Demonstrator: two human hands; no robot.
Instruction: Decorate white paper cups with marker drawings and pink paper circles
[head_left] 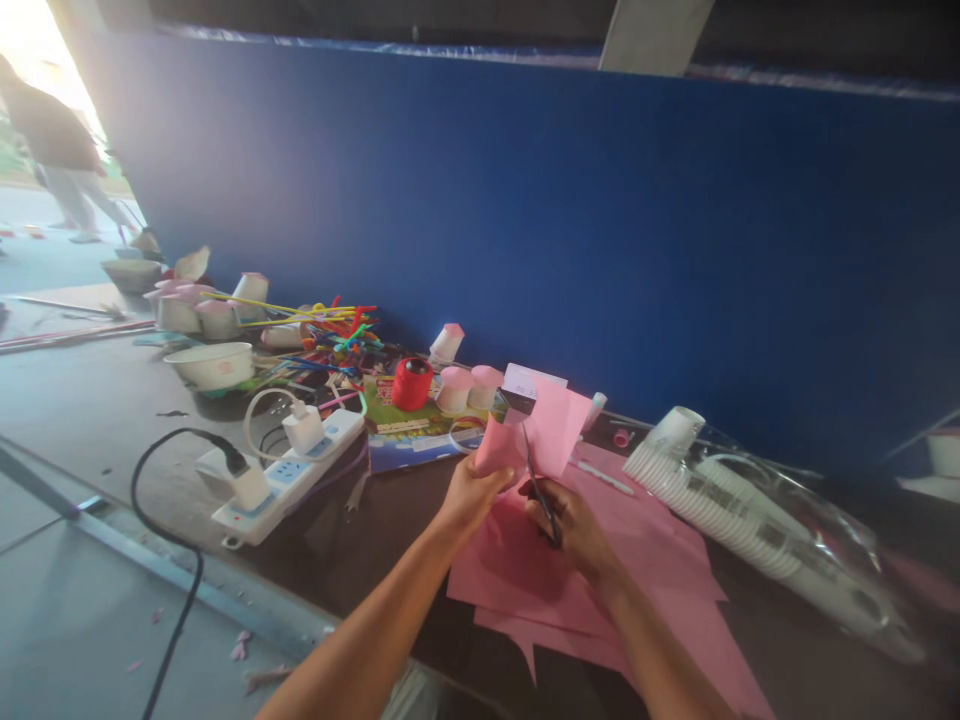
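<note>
My left hand (pixel 474 492) is closed on the left part of a raised piece of pink paper (pixel 556 425), thumb on top. My right hand (pixel 566 520) is wrapped round the handles of dark scissors (pixel 553 525). The scissor blades point away from me and lie against the raised paper, between its left and right parts. Below both hands, larger pink sheets (pixel 637 530) are spread on the dark table (pixel 337 560). Some of their edges are cut unevenly.
Bagged paper cups (pixel 720 510) lie at right. A power strip (pixel 289 480) with plugs and a black cable is at left. Behind are a red spool (pixel 412 385), pink-topped cups (pixel 455 388), pipe cleaners (pixel 337 325), a bowl (pixel 211 367) and a blue panel (pixel 525 220). A person (pixel 56 140) stands far left.
</note>
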